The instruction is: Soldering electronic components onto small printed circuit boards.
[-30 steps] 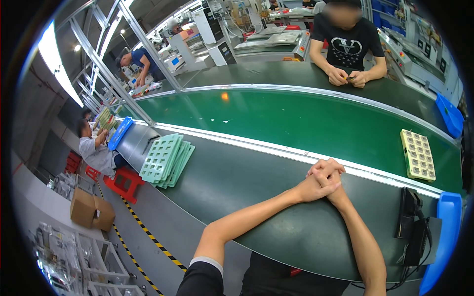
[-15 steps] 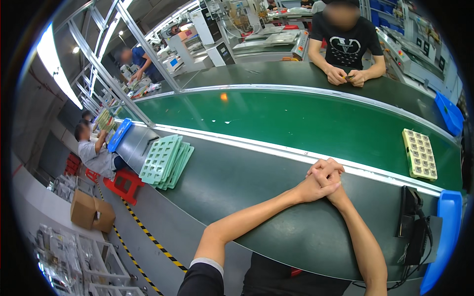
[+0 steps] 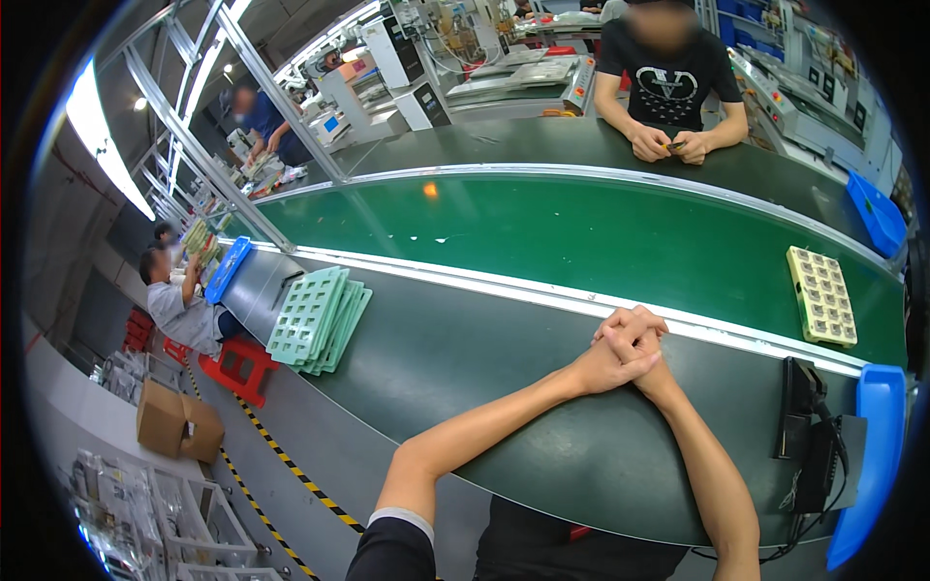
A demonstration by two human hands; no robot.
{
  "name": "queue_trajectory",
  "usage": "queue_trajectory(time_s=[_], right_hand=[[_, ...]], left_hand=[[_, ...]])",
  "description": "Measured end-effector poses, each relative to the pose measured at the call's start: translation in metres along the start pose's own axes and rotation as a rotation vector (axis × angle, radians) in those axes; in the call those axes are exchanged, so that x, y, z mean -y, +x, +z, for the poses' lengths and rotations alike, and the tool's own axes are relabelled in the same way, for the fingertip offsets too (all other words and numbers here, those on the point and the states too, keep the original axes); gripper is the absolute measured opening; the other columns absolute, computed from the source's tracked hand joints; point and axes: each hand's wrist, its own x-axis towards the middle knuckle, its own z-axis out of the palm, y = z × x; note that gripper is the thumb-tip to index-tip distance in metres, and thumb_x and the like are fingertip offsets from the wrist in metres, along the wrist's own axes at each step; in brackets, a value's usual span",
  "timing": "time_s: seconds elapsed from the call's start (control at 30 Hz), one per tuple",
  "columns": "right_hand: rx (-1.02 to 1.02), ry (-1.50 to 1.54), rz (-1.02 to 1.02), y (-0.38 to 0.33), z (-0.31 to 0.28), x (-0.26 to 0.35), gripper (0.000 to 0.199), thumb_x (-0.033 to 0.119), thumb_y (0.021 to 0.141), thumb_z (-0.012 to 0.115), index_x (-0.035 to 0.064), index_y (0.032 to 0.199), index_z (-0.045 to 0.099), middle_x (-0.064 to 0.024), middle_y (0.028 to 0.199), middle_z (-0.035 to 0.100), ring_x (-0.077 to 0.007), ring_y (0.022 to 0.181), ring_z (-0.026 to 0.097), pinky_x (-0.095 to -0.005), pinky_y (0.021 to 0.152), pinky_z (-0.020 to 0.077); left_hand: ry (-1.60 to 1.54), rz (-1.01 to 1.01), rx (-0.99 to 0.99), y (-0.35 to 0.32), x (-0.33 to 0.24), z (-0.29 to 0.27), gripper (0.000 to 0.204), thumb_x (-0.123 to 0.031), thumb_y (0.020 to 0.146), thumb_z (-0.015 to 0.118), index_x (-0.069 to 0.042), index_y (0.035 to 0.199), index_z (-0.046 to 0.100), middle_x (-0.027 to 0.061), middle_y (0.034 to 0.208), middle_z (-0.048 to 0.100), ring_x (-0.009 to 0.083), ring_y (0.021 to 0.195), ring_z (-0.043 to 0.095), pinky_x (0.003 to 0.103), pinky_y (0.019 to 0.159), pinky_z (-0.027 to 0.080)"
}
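Observation:
My left hand (image 3: 601, 370) and my right hand (image 3: 657, 376) are clasped together, fingers interlaced, above the near dark green worktop (image 3: 465, 349). No object shows between them. Both forearms reach in from the lower edge, and the clasp lies close to the metal rail (image 3: 523, 295) of the conveyor. Farther off to the left, a leaning stack of light green trays (image 3: 308, 320) with square openings stands on the worktop. At the right, beyond the rail, a cream tray (image 3: 821, 295) with rows of small parts sits on the green conveyor belt (image 3: 542, 228).
Black devices with cables (image 3: 819, 436) and a long blue bin (image 3: 877, 465) stand at the right. Across the belt a person (image 3: 668, 97) handles a small item. Metal posts (image 3: 281, 87) rise at the left, with a red stool (image 3: 237, 370) on the floor.
The whole view has shifted slightly. My hands stay clasped in the same place. The person opposite still holds the small item, with hands slightly moved.

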Motion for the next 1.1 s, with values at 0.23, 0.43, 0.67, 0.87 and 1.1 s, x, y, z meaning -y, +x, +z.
queue_trajectory(time_s=[0.23,0.43,0.67,0.87,1.1], right_hand=[[0.001,-0.014,0.013,-0.001,0.0,0.019,0.028,0.03,0.085,0.06,0.0026,0.082,0.06,-0.007,0.079,0.059,-0.0164,0.075,0.057,-0.0305,0.065,0.046],[-0.018,-0.029,-0.008,-0.002,0.0,0.018,0.027,0.029,0.085,0.06,0.0025,0.081,0.06,-0.0072,0.079,0.059,-0.0163,0.075,0.057,-0.0308,0.064,0.046],[0.013,-0.02,0.03,-0.001,-0.001,0.002,0.022,0.022,0.086,0.055,0.0015,0.08,0.057,-0.0089,0.082,0.061,-0.0173,0.078,0.06,-0.0312,0.071,0.0484],[-0.016,-0.035,0.029,0.0,0.0,-0.006,0.023,0.026,0.084,0.058,0.0036,0.078,0.059,-0.0053,0.079,0.058,-0.0162,0.078,0.053,-0.0306,0.067,0.0449],[-0.02,0.059,0.053,0.0,0.005,0.001,0.023,0.026,0.086,0.057,0.0036,0.079,0.058,-0.0056,0.081,0.057,-0.0158,0.078,0.053,-0.0308,0.069,0.0445]], left_hand=[[-0.003,0.113,0.018,0.004,0.007,-0.002,0.036,-0.024,0.087,0.057,-0.007,0.118,0.049,0.0126,0.108,0.052,0.0261,0.1,0.054,0.039,0.084,0.046],[-0.016,0.102,0.021,0.004,0.007,-0.001,0.036,-0.023,0.087,0.057,-0.007,0.118,0.049,0.0127,0.108,0.052,0.026,0.099,0.054,0.039,0.084,0.046],[0.089,-0.022,-0.027,0.0,-0.006,-0.002,0.041,-0.029,0.087,0.058,-0.004,0.119,0.055,0.0142,0.11,0.059,0.0261,0.11,0.053,0.04,0.099,0.04],[0.03,0.114,0.003,0.003,0.005,-0.003,0.036,-0.023,0.086,0.058,-0.007,0.118,0.052,0.0132,0.108,0.053,0.0269,0.098,0.054,0.04,0.083,0.046],[0.113,0.071,-0.004,-0.001,0.011,-0.004,0.044,-0.034,0.087,0.06,-0.005,0.12,0.056,0.0157,0.11,0.06,0.0287,0.107,0.055,0.042,0.095,0.043]])
